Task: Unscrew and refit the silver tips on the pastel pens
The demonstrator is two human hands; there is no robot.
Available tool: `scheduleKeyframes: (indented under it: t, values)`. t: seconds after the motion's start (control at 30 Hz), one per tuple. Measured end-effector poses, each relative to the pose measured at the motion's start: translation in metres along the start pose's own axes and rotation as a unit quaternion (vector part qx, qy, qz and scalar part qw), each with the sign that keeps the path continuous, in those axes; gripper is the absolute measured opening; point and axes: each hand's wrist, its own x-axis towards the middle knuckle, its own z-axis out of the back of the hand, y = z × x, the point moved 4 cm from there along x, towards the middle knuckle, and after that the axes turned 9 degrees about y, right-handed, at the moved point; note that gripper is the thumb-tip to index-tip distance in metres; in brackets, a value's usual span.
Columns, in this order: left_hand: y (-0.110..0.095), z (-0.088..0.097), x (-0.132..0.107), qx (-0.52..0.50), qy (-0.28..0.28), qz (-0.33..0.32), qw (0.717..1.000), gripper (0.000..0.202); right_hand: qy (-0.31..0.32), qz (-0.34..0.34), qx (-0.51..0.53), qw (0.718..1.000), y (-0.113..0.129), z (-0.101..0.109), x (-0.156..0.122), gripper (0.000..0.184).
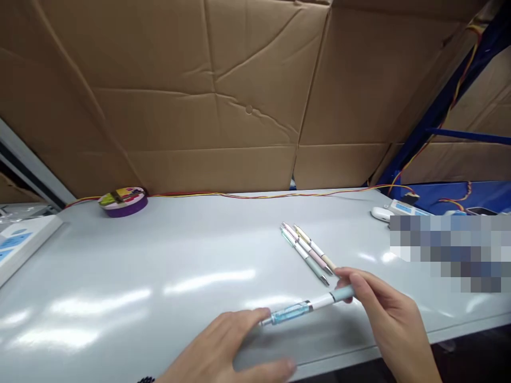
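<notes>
My right hand pinches the grey grip end of a light blue pen and holds it just above the grey table. My left hand lies below the pen's clear blue end, fingers stretched out, with a fingertip touching that end. Three more pens, green, pink and yellow, lie side by side on the table just beyond the right hand.
A purple tape roll sits at the back left by the cardboard wall. A red and yellow cable runs along the table's back edge. A white box lies at the left, and a white device at the right.
</notes>
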Motion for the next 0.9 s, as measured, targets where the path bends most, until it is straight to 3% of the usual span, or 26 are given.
scheduleKeyframes:
  t: [0.13,0.2,0.3,0.4,0.53,0.63,0.8,0.9]
  values:
    - [0.004,-0.006,-0.002,0.121,0.017,-0.045,0.991,0.057,-0.123,0.062,-0.088,0.986,0.0,0.003,0.003,0.025]
    - [0.007,-0.007,-0.002,0.147,0.021,-0.035,0.988,0.058,-0.138,0.112,-0.129,0.975,-0.002,0.001,0.004,0.023]
    - [0.008,-0.01,0.001,0.182,0.04,-0.044,0.982,0.051,-0.036,0.188,-0.227,0.955,-0.007,-0.011,0.011,0.02]
    - [0.009,-0.014,0.002,0.217,0.02,-0.06,0.974,0.041,0.058,0.223,-0.335,0.914,-0.013,-0.023,0.018,0.026]
    - [0.01,-0.018,0.001,0.245,-0.023,-0.077,0.966,0.033,0.082,0.131,-0.444,0.883,-0.018,-0.03,0.036,0.057]
    - [0.008,-0.018,0.003,0.279,-0.03,-0.083,0.956,0.032,0.183,0.09,-0.482,0.852,-0.017,-0.046,0.047,0.061]
    - [0.005,-0.016,0.006,0.353,-0.046,-0.105,0.928,0.028,0.362,0.214,-0.455,0.785,-0.002,-0.08,0.043,0.055]
    - [0.008,-0.017,0.003,0.342,-0.077,-0.102,0.931,0.029,0.431,0.277,-0.408,0.756,0.007,-0.094,0.048,0.058]
